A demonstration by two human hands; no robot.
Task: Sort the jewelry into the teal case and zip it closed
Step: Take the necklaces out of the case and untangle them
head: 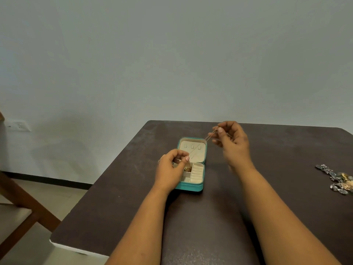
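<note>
Jewelry is seen in two places from the head view: a thin gold chain (198, 148) stretched between both hands, and a silver-and-gold heap (338, 179) at the table's 3 o'clock edge, well apart from the case. The teal case (191, 186) lies open near the middle of the dark table (114, 207), its lid laid flat toward 12 o'clock, cream lining shown, with small gold pieces (187, 169) in a compartment of the near half. The chain's lower end is pinched by the left hand (170, 169), held over the near half at the case's 9 o'clock side, fingers curled tightly. Its upper end is pinched between thumb and forefinger of the right hand (233, 142), raised beyond the lid at 1 o'clock; the other fingers are loosely curled. The chain runs taut and slanted above the lid.

The tabletop is matte, brown-black, scuffed with pale marks, with a white edge at 7 o'clock. A plain grey-blue wall (172, 54) fills the background, bearing a white socket (19, 126) at 9 o'clock. Wooden chair (21, 203) parts and pale floor tiles (57, 190) are seen at 8 o'clock.
</note>
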